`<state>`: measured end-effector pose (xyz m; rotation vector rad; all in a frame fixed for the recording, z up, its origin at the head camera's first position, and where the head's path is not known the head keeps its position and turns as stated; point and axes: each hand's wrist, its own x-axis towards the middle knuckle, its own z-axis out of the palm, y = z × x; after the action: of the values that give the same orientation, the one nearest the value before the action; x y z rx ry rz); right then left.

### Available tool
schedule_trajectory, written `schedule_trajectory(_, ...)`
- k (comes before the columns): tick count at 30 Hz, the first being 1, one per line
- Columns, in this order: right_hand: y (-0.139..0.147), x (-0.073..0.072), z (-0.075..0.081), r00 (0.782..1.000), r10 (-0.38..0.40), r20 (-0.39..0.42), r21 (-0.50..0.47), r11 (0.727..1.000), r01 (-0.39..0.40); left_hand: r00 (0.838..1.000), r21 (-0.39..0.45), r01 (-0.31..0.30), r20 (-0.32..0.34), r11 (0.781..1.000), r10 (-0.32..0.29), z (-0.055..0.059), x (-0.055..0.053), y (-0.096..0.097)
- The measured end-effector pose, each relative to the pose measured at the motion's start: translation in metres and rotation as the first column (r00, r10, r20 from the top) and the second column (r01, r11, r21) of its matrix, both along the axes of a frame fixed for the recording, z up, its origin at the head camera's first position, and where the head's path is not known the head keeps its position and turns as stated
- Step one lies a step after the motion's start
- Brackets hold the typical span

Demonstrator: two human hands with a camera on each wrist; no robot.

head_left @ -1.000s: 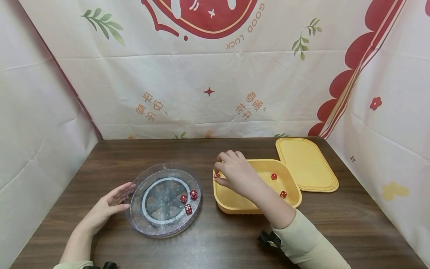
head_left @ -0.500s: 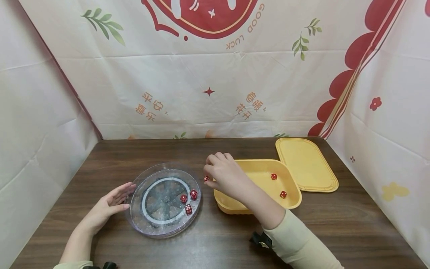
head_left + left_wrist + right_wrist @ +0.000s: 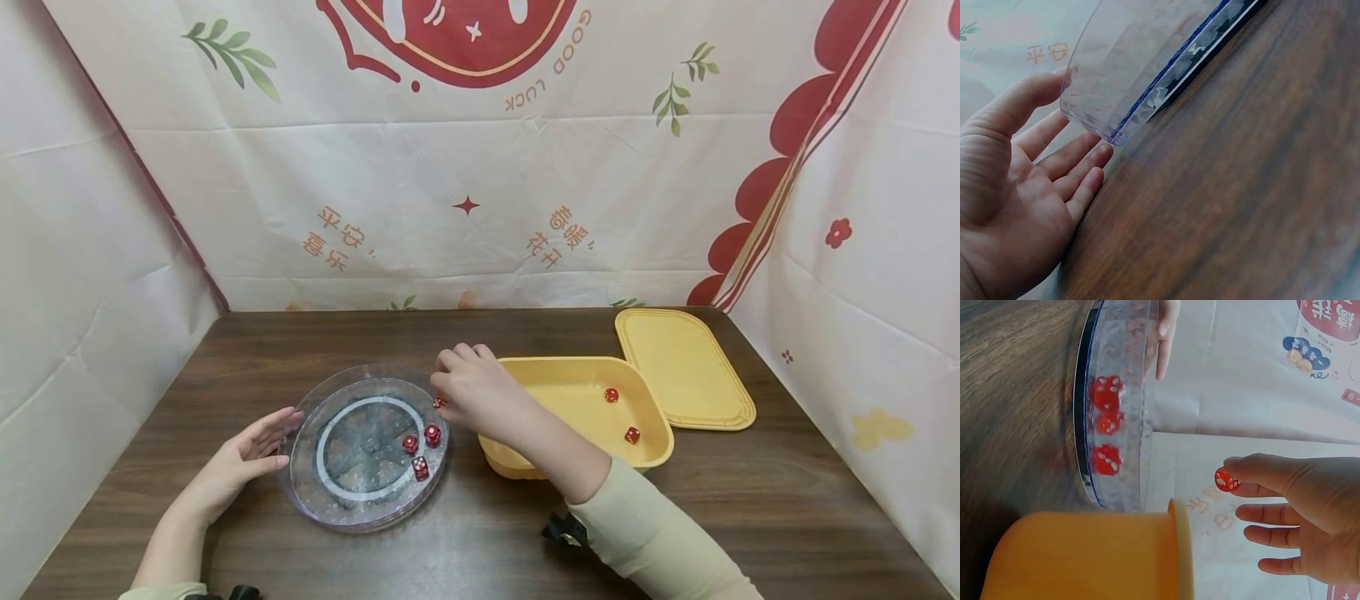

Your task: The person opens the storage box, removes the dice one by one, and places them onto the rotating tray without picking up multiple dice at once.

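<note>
Between thumb and index finger my right hand pinches a red die with white dots, held above the table by the right rim of a round clear plastic dish. The other fingers of that hand are spread apart in the right wrist view. Inside the dish, toward its right side, lie three red dice. My left hand rests at the dish's left side, fingers extended, with its fingertips at the clear wall. A yellow tub holds two more red dice.
The yellow lid lies flat behind and to the right of the tub. A dark wooden table carries everything. Printed white cloth hangs behind it and on both sides.
My right hand has moved left with the pinched die, from over the tub's left edge to the dish's right rim. My left hand and the dish have stayed put.
</note>
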<state>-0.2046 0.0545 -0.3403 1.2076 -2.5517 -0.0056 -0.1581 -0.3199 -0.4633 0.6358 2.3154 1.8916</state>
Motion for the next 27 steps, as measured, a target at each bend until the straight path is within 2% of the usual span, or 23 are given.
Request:
schedule_trajectory(11, -0.02, -0.003, -0.002, 0.997, 0.005, 0.081, 0.037, 0.999, -0.008, 1.0, 0.009, -0.002, 0.005, 1.0, 0.002, -0.003, -0.001, -0.001)
schedule_trajectory(21, -0.031, -0.008, -0.008, 0.994, 0.012, 0.104, 0.045, 0.999, -0.017, 1.0, 0.001, -0.012, 0.0, 1.0, 0.012, 0.001, 0.0, 0.001)
schedule_trajectory(27, -0.037, -0.009, -0.01, 0.994, 0.005, 0.111, 0.069, 0.998, -0.013, 1.0, 0.002, -0.003, 0.002, 1.0, 0.003, 0.0, -0.001, 0.0)
